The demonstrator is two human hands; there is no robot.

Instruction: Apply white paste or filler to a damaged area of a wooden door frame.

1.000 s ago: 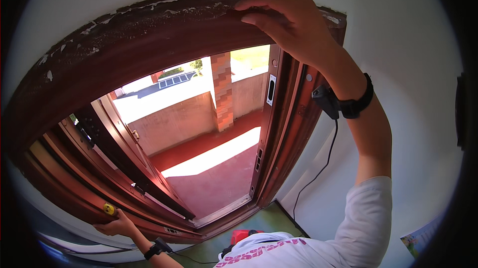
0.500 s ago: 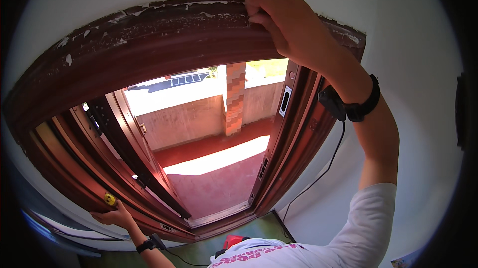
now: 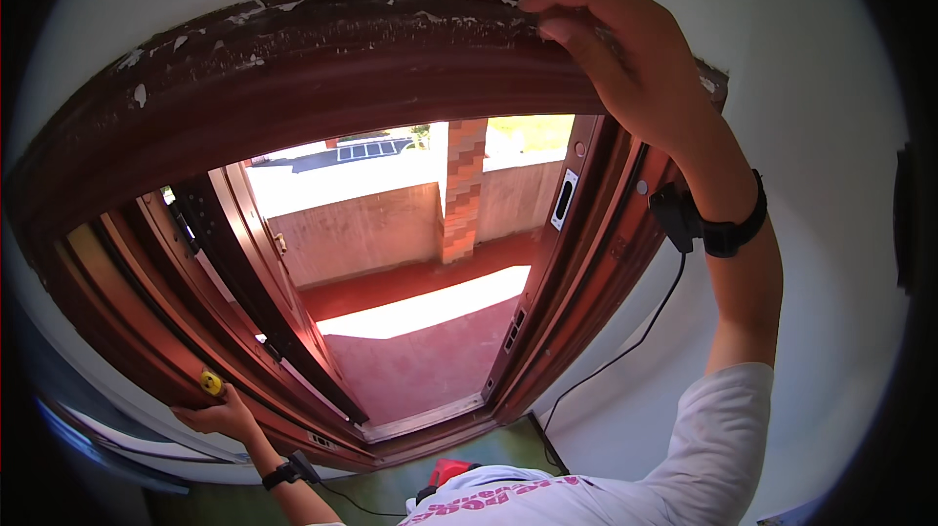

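High at the top right, my right hand [image 3: 630,57] is raised to the upper edge of the dark red-brown door frame [image 3: 391,67]. Its thumb and index finger are bent close together against the edge; whatever they may pinch is too small or hidden to make out. Ragged, chipped filler and flaked paint run along this edge. At lower left, my left hand [image 3: 223,417] is closed around a small round yellow-and-black tape measure [image 3: 212,383], near the glossy brown door panel [image 3: 147,306]. No pulled-out tape can be made out.
An opened brown door leaf [image 3: 269,262] stands inside the frame, with a metal lock plate [image 3: 564,199] on the right jamb. Beyond lie a red floor, a low wall [image 3: 371,233] and a brick pillar [image 3: 463,194]. A black cable [image 3: 625,350] hangs from my right wrist.
My right hand has shifted rightward along the frame's upper edge, its fingers still bent against it. My left hand keeps the tape measure at nearly the same spot. The view has tilted slightly.
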